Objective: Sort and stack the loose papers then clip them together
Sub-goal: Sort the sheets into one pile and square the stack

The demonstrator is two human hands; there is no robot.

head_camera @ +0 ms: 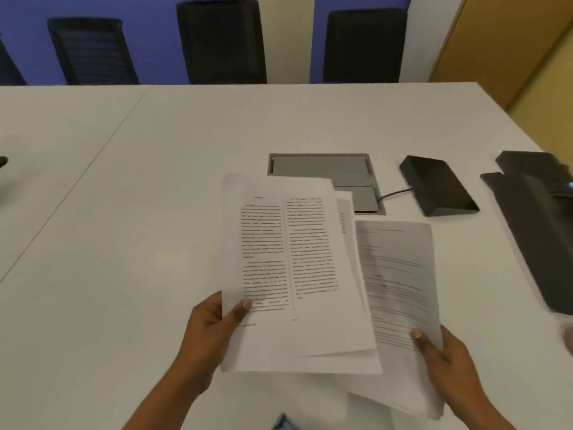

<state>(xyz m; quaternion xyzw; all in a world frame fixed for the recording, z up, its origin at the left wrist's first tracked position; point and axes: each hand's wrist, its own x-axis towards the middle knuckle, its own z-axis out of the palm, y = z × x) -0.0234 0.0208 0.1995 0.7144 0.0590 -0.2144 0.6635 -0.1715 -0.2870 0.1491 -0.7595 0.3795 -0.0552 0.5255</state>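
- My left hand [214, 324] pinches the lower left edge of the two-column sheaf [288, 268], thumb on top.
- My right hand [443, 352] clamps the greyer sheet [400, 274] just beside it, partly tucked under.

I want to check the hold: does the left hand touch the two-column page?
Touching. In the head view the left hand grips the two-column page at its lower left corner, with the thumb lying on the print.
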